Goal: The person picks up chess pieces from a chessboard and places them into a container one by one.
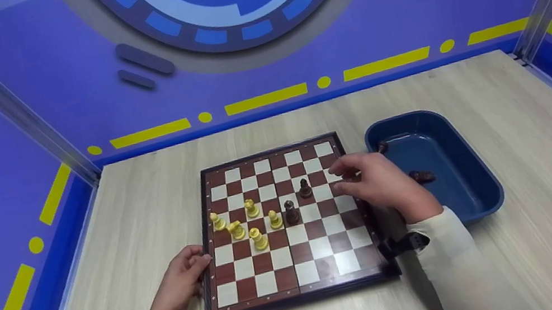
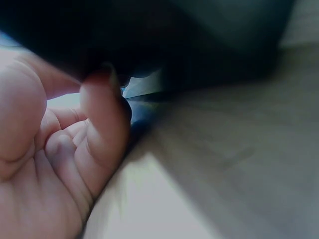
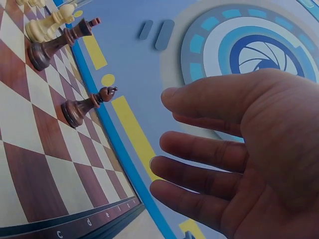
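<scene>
Fingers spread and holding nothing, the right hand (image 1: 380, 182) hovers over the right edge of the chessboard (image 1: 322, 248), partly hiding the blue tray (image 1: 416, 144) beside it; the left hand (image 1: 180, 282) apparently pinches the chessboard's left edge. Only the right wrist view makes rim letters (image 3: 89, 222) legible. On the chessboard, a dark bishop (image 3: 76, 113) stands head up.

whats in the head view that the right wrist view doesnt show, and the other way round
Only the head view shows the left hand at the chessboard's left edge, and the blue tray with dark pieces lying in it.

Only the right wrist view shows readable edge letters and the palm side of the right hand.

Both show that hand, part or all of the board, two standing dark pieces, light pieces and the round wall emblem.
</scene>
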Tool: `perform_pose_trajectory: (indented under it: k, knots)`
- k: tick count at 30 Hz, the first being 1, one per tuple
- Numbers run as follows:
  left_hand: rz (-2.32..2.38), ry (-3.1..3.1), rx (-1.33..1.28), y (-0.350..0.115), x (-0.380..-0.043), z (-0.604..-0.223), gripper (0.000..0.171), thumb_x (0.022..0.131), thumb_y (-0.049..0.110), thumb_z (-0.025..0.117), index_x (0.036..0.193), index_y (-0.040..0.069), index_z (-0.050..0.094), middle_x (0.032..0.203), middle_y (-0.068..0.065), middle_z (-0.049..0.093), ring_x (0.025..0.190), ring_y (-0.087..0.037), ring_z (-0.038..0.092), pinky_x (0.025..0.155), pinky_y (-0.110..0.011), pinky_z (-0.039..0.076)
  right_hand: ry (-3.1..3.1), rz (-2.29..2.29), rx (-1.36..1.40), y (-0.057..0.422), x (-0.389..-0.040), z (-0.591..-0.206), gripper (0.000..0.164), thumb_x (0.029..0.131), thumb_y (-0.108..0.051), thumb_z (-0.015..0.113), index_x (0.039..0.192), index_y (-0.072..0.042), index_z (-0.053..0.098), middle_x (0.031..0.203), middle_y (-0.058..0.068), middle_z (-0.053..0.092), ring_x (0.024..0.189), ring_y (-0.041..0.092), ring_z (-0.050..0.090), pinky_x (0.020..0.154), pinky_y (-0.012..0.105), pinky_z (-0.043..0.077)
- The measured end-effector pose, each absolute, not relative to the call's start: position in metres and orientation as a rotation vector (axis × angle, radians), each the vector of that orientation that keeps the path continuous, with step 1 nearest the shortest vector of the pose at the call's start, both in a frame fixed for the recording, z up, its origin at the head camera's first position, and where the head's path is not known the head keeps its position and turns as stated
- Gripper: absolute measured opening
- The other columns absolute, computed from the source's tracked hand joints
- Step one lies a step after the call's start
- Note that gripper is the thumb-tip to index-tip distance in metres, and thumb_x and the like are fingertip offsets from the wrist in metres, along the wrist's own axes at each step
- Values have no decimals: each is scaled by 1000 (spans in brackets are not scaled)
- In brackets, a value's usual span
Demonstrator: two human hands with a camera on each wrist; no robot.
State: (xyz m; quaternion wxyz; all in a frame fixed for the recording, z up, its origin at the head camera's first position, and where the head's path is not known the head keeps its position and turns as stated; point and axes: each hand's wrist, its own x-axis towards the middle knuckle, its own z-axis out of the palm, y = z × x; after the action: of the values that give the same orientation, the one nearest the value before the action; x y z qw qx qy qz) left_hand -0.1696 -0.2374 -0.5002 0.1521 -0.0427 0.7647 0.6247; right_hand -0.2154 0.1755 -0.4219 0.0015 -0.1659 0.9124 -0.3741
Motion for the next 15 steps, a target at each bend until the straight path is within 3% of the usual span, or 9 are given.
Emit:
perform_pose_trajectory:
  k: [15]
  knots:
    - [1796,2195,-140,-237,-170,-500,30,99,13,53,122,-5,44,80,2,62,58,-8,57,43,-23,46,2792,-1239,-577,163,-216,-429,25,86,-17,70,111,-15,68,109,11,69,96,23,67,86,42,55]
